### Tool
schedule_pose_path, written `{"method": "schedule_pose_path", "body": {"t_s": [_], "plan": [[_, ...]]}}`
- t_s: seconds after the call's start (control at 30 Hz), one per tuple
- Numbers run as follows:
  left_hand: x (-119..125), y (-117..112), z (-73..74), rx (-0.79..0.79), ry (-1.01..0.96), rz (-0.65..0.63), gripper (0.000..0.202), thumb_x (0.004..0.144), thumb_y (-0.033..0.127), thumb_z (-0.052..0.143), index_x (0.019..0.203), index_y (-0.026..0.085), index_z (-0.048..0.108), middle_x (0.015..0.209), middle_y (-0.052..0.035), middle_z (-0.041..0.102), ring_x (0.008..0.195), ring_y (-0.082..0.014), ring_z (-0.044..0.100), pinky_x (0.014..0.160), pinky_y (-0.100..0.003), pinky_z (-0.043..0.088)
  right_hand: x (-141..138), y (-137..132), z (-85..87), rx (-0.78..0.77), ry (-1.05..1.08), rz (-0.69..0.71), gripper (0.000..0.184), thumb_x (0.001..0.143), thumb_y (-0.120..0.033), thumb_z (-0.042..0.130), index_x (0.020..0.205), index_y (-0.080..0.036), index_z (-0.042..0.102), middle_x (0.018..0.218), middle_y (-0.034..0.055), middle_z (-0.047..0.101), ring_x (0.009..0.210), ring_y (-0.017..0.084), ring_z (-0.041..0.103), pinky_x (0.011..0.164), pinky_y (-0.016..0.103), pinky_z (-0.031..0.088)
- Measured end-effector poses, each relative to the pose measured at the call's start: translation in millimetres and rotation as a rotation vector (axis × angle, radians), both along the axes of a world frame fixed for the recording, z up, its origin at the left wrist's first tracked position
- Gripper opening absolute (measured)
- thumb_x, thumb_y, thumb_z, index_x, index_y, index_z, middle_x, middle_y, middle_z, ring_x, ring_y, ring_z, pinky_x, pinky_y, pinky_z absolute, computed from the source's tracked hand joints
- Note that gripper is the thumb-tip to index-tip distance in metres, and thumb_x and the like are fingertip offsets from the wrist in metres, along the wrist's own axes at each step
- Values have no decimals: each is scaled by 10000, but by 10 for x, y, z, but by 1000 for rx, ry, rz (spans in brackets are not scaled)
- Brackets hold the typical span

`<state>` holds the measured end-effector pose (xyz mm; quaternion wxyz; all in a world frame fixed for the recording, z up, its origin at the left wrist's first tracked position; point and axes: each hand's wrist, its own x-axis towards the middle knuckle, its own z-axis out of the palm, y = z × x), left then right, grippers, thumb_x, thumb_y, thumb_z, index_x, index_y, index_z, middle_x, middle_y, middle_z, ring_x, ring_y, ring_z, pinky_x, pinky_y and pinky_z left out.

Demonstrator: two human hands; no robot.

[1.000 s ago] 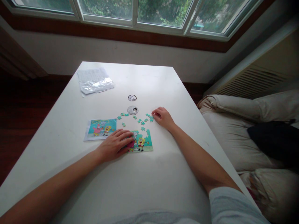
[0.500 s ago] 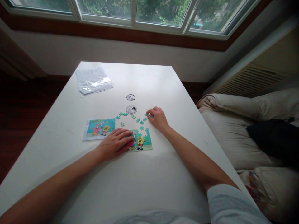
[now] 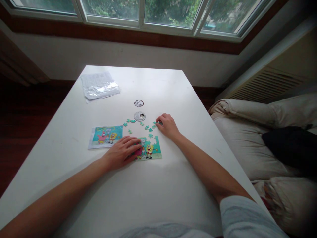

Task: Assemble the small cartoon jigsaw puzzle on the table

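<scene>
A partly assembled jigsaw puzzle (image 3: 155,151) with a yellow cartoon figure lies flat on the white table; its upper edge is ragged. My left hand (image 3: 123,150) rests flat over the puzzle's left side, fingers stretched out, hiding that part. Several loose green jigsaw pieces (image 3: 150,130) are scattered beyond the puzzle. At the right end of these pieces is my right hand (image 3: 166,125), its fingers curled and thumb close to the index finger by a small piece. Whether a piece sits between the fingertips is too small to see. Left of the puzzle lies a picture card (image 3: 105,136) showing the cartoon scene.
Clear plastic packaging with paper (image 3: 100,86) lies at the table's far left. Two round cable holes (image 3: 139,116) are set in the tabletop (image 3: 158,195) beyond the pieces. A beige sofa (image 3: 237,138) with a dark item stands to the right, and a window wall rises ahead.
</scene>
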<state>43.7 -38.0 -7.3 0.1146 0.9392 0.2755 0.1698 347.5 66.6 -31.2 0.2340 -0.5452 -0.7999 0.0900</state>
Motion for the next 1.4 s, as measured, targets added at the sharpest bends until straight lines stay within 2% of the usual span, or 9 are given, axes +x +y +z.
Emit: {"method": "schedule_pose_path", "body": {"t_s": [0.27, 0.57, 0.67, 0.93, 1.13, 1.4], "plan": [[-5, 0, -2, 5, -3, -1, 367, 1036, 306, 547, 1396, 245, 579, 1463, -99, 600, 1349, -279, 549, 1186, -519, 414, 7, 1, -30, 6, 58, 32, 58, 912, -243, 694, 967, -226, 682, 975, 63, 640, 968, 254, 546, 896, 393, 420], [2, -9, 22, 3, -30, 4, 361, 1018, 296, 570, 1375, 258, 601, 1439, -97, 620, 1331, -275, 573, 1174, -517, 437, -1, -24, 13, 10, 100, 62, 47, 903, -212, 676, 949, -222, 672, 953, 63, 644, 961, 253, 552, 891, 392, 423], [-17, -5, 5, 16, -29, 71, 347, 1012, 287, 576, 1355, 245, 609, 1435, -102, 620, 1333, -283, 565, 1156, -517, 453, -2, -30, 17, 19, 107, 65, 46, 902, -210, 673, 945, -222, 668, 959, 66, 646, 962, 253, 551, 885, 391, 427], [-88, 35, -39, 74, -14, 361, 256, 1012, 254, 551, 1248, 243, 651, 1338, -81, 664, 1285, -284, 570, 1094, -509, 477, 2, -34, 21, 25, 204, 107, 64, 887, -161, 644, 881, -224, 635, 887, 50, 647, 901, 233, 551, 839, 365, 440], [-85, 39, -24, 66, 15, 426, 231, 1015, 270, 543, 1210, 239, 663, 1323, -84, 659, 1231, -282, 591, 1069, -487, 482, 8, -36, 7, -17, 287, 97, 87, 862, -138, 613, 859, -222, 634, 835, 24, 627, 800, 190, 548, 741, 316, 439], [-91, 36, -45, 75, 13, 441, 247, 1008, 283, 543, 1219, 232, 661, 1326, -99, 657, 1209, -301, 595, 1033, -508, 490, 4, -46, 21, -21, 274, 95, 103, 893, -168, 594, 933, -219, 674, 853, 35, 648, 834, 201, 573, 767, 331, 462]]}}
